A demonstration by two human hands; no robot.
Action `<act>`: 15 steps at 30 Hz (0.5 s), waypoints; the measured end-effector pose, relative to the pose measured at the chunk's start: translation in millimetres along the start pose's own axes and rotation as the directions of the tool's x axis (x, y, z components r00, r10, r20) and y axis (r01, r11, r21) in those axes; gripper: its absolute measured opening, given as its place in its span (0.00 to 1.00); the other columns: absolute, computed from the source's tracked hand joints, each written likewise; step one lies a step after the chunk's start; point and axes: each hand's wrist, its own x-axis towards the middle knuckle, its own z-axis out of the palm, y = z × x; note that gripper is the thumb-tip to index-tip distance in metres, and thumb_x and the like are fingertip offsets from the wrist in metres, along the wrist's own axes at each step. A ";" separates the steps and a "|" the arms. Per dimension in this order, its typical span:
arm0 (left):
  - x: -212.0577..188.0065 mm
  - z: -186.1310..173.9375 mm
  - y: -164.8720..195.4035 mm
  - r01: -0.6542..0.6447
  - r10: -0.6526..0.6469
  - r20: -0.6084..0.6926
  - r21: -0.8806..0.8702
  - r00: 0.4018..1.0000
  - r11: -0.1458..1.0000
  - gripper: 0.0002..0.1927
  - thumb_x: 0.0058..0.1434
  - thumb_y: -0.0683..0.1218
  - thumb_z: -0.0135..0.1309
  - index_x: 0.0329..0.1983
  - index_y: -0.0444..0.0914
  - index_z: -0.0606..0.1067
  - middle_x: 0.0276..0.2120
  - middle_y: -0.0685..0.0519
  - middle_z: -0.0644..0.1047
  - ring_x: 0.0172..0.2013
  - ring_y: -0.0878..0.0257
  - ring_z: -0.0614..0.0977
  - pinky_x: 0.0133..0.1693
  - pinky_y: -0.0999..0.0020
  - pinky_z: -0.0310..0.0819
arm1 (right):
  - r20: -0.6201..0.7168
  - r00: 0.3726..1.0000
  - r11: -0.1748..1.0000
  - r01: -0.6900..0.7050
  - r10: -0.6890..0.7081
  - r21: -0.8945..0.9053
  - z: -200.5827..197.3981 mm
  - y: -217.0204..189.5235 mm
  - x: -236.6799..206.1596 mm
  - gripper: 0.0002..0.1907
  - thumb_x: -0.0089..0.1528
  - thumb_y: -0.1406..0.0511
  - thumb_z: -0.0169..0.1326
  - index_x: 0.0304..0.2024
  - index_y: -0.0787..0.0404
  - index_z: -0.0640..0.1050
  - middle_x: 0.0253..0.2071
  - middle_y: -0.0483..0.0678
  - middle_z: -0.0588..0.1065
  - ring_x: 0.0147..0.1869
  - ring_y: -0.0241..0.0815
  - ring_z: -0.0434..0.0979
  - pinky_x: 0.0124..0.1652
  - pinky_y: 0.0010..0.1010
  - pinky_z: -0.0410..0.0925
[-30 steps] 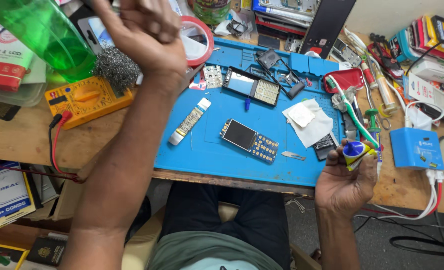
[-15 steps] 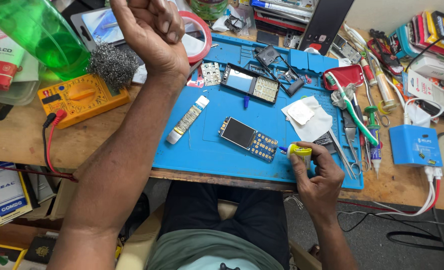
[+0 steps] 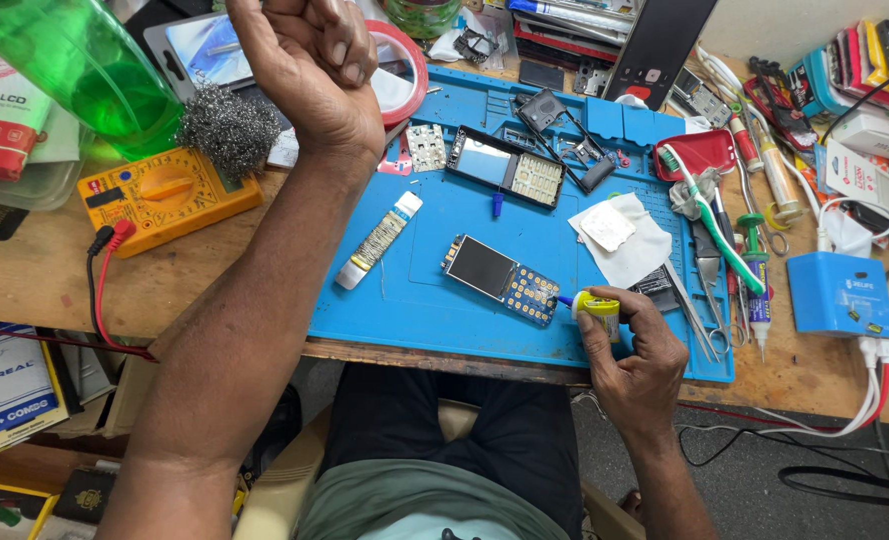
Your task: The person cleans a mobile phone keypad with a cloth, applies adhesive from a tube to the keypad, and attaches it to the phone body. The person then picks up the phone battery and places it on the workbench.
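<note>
Fingers of the right hand [image 3: 637, 352] pinch a small yellow tube [image 3: 598, 311] with a blue nozzle, its tip just beside the keypad end of a bare phone board [image 3: 500, 279] (screen and keypad face up). The board lies tilted near the middle of a blue repair mat [image 3: 445, 310] on the wooden surface [image 3: 35, 275]. The left hand [image 3: 310, 62] is raised over the far edge of the mat, curled into a loose fist; whether it holds anything cannot be told. Below it sit a wad of steel wool [image 3: 227, 130] and a yellow multimeter [image 3: 165, 195]. A white stick [image 3: 378, 240] lies on the mat left of the board, an opened phone frame [image 3: 508, 166] beyond it, and a white tissue [image 3: 620, 240] with tweezers [image 3: 687, 300] to the right. A green plastic bottle [image 3: 75, 65] stands at far left.
</note>
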 end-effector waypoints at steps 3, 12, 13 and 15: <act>-0.1 -1.0 0.3 0.000 0.000 -0.004 0.002 1.000 1.000 0.33 0.78 0.64 0.34 0.24 0.35 0.60 0.15 0.52 0.55 0.14 0.65 0.53 0.18 0.68 0.48 | 0.006 1.000 1.000 -0.001 0.001 -0.001 -0.5 0.3 0.2 0.12 0.65 0.66 0.61 0.50 0.61 0.79 0.45 0.50 0.81 0.48 0.41 0.84 0.44 0.30 0.76; 0.5 -8.0 -4.4 -0.022 0.021 0.027 0.008 0.999 1.000 0.33 0.78 0.65 0.32 0.25 0.36 0.60 0.16 0.53 0.56 0.14 0.66 0.53 0.18 0.69 0.49 | -0.002 0.999 0.999 -0.036 0.036 0.014 0.7 2.3 -3.6 0.12 0.65 0.66 0.61 0.49 0.63 0.79 0.43 0.51 0.81 0.47 0.40 0.84 0.43 0.28 0.76; 0.5 -6.6 -3.5 -0.005 0.005 0.025 0.019 1.000 1.000 0.32 0.79 0.65 0.32 0.27 0.36 0.61 0.17 0.53 0.57 0.15 0.66 0.55 0.19 0.69 0.50 | -0.016 0.998 0.997 -0.055 0.056 0.060 -0.1 3.8 -4.4 0.12 0.66 0.66 0.61 0.50 0.64 0.79 0.44 0.51 0.81 0.47 0.39 0.83 0.44 0.27 0.76; 0.4 0.0 -0.1 0.043 -0.043 0.009 0.042 0.999 0.998 0.30 0.80 0.65 0.32 0.32 0.37 0.64 0.18 0.52 0.61 0.17 0.65 0.59 0.21 0.68 0.54 | -0.041 0.994 0.984 -0.091 0.099 0.153 -2.5 7.5 -5.7 0.12 0.67 0.66 0.60 0.51 0.65 0.78 0.44 0.52 0.81 0.48 0.37 0.83 0.46 0.25 0.76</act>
